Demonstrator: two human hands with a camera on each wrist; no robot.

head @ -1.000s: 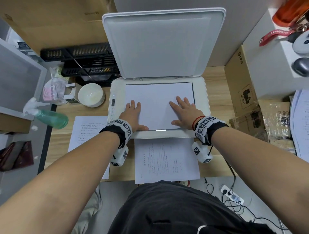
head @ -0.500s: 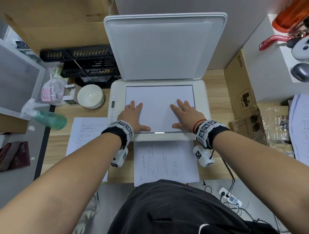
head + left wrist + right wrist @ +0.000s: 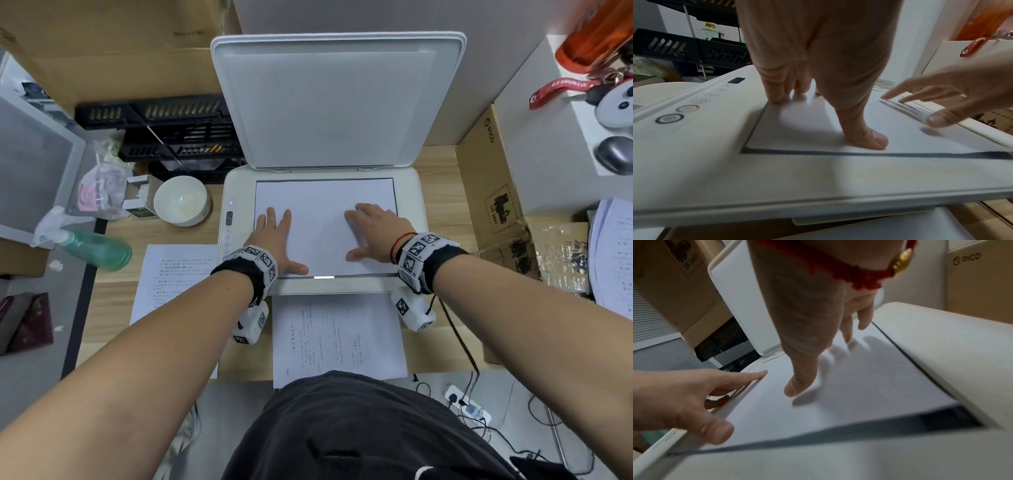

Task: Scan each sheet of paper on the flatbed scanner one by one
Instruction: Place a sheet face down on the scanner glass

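A white flatbed scanner (image 3: 412,219) stands on the wooden desk with its lid (image 3: 335,102) raised. A blank-side-up sheet (image 3: 322,219) lies on the glass. My left hand (image 3: 275,236) lies flat on the sheet's left part, fingers straight and thumb pressing near the front edge. My right hand (image 3: 375,229) is spread over the right part. In the left wrist view the left thumb (image 3: 869,139) presses the sheet (image 3: 807,126), while the right hand (image 3: 951,97) touches by the right edge with its thumb just above the paper. The right wrist view shows the right hand (image 3: 813,337) over the sheet (image 3: 859,394).
One printed sheet (image 3: 337,339) lies in front of the scanner and another (image 3: 174,274) to its left. A white bowl (image 3: 181,200), a green spray bottle (image 3: 92,246) and black crates (image 3: 164,130) are at the left. A cardboard box (image 3: 486,192) and a paper stack (image 3: 613,253) are at the right.
Both hands stay flat on the sheet and have slid slightly toward the far side of the glass. The head view has shifted a little.
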